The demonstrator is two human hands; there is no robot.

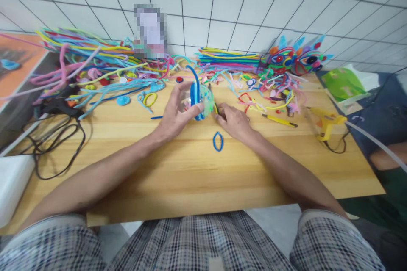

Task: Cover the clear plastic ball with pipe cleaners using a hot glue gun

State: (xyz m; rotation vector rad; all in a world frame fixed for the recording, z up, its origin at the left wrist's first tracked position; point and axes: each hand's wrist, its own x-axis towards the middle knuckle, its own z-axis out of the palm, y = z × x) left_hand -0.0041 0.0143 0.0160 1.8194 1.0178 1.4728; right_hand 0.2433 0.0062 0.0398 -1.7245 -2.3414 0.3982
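here, speckled vessel [207, 100] in left fingers [192, 112]

Table [178, 182] with pipe cleaners [229, 61], blue loop [214, 142], glue gun [330, 123]

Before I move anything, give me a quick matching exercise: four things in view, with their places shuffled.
1. Rounded clear plastic piece with blue fuzzy band
2. Oval blue fuzzy loop
3. Black plastic device with looped cord
4. Yellow plastic glue gun

A. Near the wooden table's right end
B. On the table's left side
C. In the left hand's grip
D. On the near side of the right hand

Pairs: 1-C; 2-D; 3-B; 4-A
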